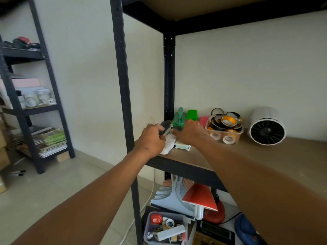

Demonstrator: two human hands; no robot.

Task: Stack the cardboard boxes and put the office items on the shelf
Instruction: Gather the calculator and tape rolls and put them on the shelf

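Your left hand point(152, 138) curls around a dark, blurred object point(163, 129) resting on a smooth white remote-shaped device point(169, 144) at the shelf's point(265, 156) front-left corner; what that dark thing is you cannot tell. Your right hand point(190, 133), at three o'clock of the left, has its fingers bent down onto the same cluster, and whether they grasp anything is hidden by the knuckles. A pale boxy item point(183, 147) peeks from under that hand. At three o'clock again sits a clear plastic tub point(224, 133) heaped with glossy tape rolls, then a white ribbed cylindrical fan point(267, 126). Green plastic shapes point(185, 116) stand at twelve o'clock, partly cut off by your hands. The shelf board looks matte brown wood.
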